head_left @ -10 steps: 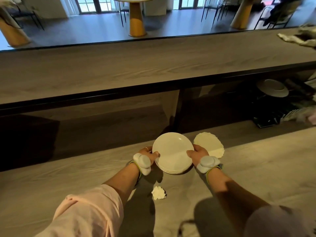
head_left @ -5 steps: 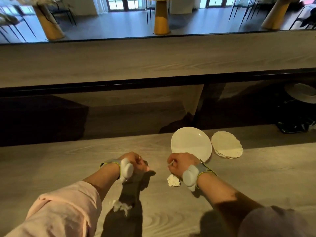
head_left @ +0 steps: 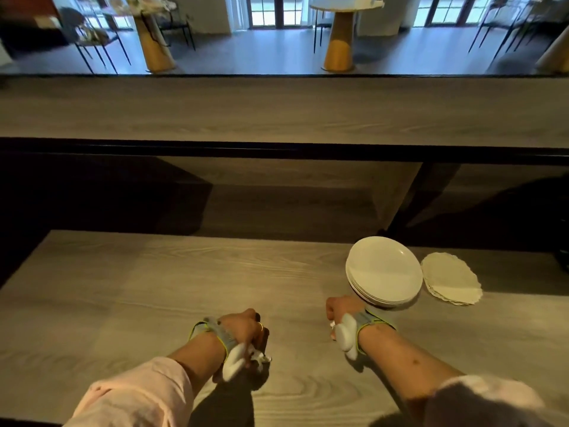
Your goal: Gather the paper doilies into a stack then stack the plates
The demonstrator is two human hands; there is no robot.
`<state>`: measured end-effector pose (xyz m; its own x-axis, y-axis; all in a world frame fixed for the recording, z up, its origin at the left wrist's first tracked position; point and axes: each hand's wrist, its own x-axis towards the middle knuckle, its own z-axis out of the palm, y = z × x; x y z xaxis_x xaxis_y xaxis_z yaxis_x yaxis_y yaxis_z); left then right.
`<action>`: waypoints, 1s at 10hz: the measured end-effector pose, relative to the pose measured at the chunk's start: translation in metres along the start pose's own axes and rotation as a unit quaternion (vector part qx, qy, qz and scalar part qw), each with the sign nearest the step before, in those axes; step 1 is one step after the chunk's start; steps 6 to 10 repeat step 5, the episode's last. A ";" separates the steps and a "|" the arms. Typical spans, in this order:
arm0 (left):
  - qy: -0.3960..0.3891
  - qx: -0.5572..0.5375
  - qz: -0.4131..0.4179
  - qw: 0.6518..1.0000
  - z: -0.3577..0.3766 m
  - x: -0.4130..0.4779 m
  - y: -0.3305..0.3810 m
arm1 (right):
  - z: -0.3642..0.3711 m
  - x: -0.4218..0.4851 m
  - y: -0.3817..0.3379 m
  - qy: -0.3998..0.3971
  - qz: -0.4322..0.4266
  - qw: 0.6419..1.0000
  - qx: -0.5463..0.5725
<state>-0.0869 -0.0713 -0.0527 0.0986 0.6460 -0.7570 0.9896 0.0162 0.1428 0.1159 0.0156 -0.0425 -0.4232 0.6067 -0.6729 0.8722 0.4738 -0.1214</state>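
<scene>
While both forearms reach out low over the counter point(head_left: 154, 288), the left hand point(head_left: 243, 329) is curled knuckles-up, a ring on one finger, gripping a crumpled white scrap point(head_left: 261, 358) that pokes out beneath it. The right hand point(head_left: 340, 311) is likewise balled into a fist, and it seems to pinch a white bit point(head_left: 332, 325) underneath, though the wrist pod point(head_left: 346, 335) hides most of it. A matching pod point(head_left: 234, 363) hangs from the left wristband, above a pink sleeve point(head_left: 138, 396).

Just beyond the right hand the plates point(head_left: 383, 269) sit in one stack near the counter's far edge. The doilies point(head_left: 452, 282) lie in their own pile just beside the plates on the right. Neither hand touches either stack. Farther back a raised ledge point(head_left: 277, 109) runs across, with round tables point(head_left: 338, 41) beyond it.
</scene>
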 end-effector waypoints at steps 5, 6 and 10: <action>0.175 -0.515 -0.010 0.839 -0.043 -0.012 -0.010 | -0.051 -0.001 -0.034 0.005 -0.008 0.846 0.533; 0.175 -0.515 -0.010 0.839 -0.043 -0.012 -0.010 | -0.051 -0.001 -0.034 0.005 -0.008 0.846 0.533; 0.175 -0.515 -0.010 0.839 -0.043 -0.012 -0.010 | -0.051 -0.001 -0.034 0.005 -0.008 0.846 0.533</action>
